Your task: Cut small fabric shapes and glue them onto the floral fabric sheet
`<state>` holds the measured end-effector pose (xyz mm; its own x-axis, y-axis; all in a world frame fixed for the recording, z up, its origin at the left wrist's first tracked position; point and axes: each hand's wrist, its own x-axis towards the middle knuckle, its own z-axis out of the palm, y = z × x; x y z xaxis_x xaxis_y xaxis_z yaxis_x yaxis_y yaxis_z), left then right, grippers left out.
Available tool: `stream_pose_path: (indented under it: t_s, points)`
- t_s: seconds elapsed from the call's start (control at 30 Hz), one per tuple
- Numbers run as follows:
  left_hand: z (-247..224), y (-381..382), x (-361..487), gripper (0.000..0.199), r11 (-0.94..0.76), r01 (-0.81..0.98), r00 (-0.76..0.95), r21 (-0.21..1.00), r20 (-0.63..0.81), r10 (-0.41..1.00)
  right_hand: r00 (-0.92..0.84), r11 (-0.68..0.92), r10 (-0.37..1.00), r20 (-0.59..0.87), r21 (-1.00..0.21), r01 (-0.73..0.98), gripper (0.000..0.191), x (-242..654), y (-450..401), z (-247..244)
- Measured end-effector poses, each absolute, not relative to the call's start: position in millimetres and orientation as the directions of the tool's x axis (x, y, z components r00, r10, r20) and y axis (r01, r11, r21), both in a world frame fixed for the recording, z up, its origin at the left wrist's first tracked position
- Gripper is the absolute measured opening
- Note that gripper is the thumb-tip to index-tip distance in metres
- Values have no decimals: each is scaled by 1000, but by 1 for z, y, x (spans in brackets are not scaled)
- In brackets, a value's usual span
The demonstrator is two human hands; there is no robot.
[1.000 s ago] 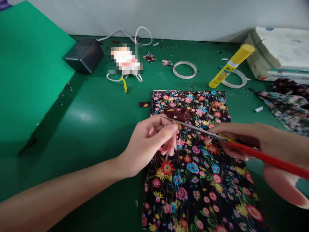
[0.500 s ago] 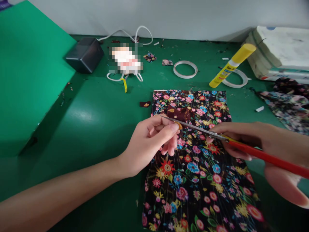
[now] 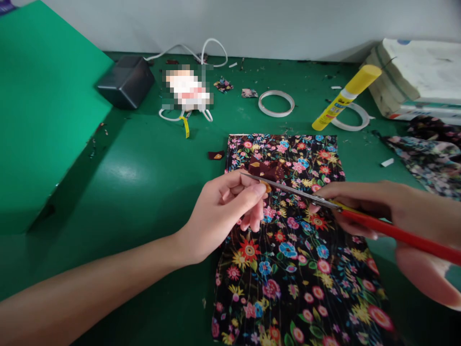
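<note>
Centrally, the left hand (image 3: 226, 206) is pinching a small orange-yellow scrap (image 3: 267, 186), thumb and index finger closing on it just above the floral fabric (image 3: 298, 278). Its remaining fingers are curling loosely below. From the right side of the frame, the right hand (image 3: 394, 194) is gripping red-handled scissors (image 3: 326, 202), fingers wrapping the handles. The blades are pointing left, crossing beside the scrap and ending near the left index finger; they are showing as one narrow line, so any gap between them cannot be told.

Just beyond the blades, a maroon scrap (image 3: 264, 169) is lying over the fabric; whether it is joining the pinched piece is unclear. A smaller maroon offcut (image 3: 216, 155) is resting on the green tabletop (image 3: 162, 144), near the fabric's upper left corner.

Upper middle: a white ring (image 3: 276, 115) is lying flat. Upper right: a yellow glue stick (image 3: 344, 101) is slanting in front of a second ring (image 3: 351, 128); crumpled floral cloth (image 3: 432, 149) is bunching at the right edge. Upper left: a black box (image 3: 124, 84) is sitting against a green panel (image 3: 46, 96), and a pixelated item (image 3: 189, 89) is lying near it.
</note>
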<state>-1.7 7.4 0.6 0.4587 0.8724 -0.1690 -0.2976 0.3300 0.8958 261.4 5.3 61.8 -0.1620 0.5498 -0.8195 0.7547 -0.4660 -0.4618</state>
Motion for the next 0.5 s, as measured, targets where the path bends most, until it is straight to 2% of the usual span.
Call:
stream_pose_path:
  t_s: [0.13, 0.3, 0.5]
  points:
    - [1, 7, -2, 25, 330, -303, 460, 894, -166, 872, -72, -468, 485, -871, -329, 820, 110, 264, 8, 53]
    - [1, 7, -2, 25, 321, -298, 460, 899, -159, 874, -100, -501, 473, -875, -360, 787, 108, 258, 10, 59]
    - [2, 8, -1, 25, 325, -292, 455, 899, -169, 875, -138, -468, 525, -840, -420, 778, 100, 261, 9, 57]
